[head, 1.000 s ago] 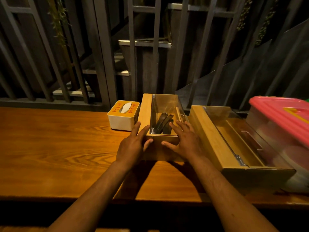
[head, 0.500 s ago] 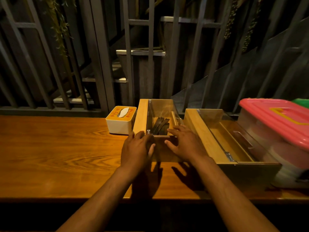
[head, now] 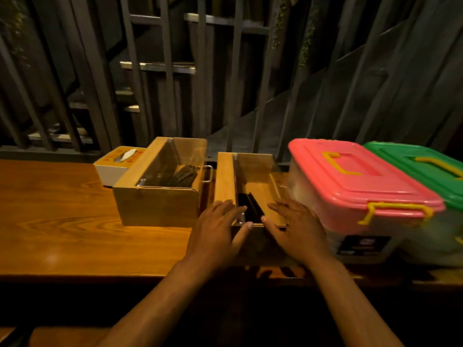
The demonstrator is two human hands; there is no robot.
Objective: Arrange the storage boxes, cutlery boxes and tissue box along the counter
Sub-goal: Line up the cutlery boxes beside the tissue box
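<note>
Both hands spread flat, not clenched: left hand (head: 220,229) and right hand (head: 295,229) bracing the near end of the right cutlery box (head: 226,179), palms pressing, no closed grasp. Likely squaring this box into the row. At 9 o'clock, left cutlery box (head: 157,206) sitting, tissue box (head: 110,171) touching beyond. At 3 o'clock, pink-lidded storage box (head: 350,181), then green-lidded storage box (head: 426,166). Next: nudging toward 12 o'clock on the bench (head: 62,234), evening gaps.

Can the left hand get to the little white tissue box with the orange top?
Probably yes. The left hand has bare wooden counter beside it, though the wooden cutlery box stands in front of the white tissue box with the orange top.
</note>
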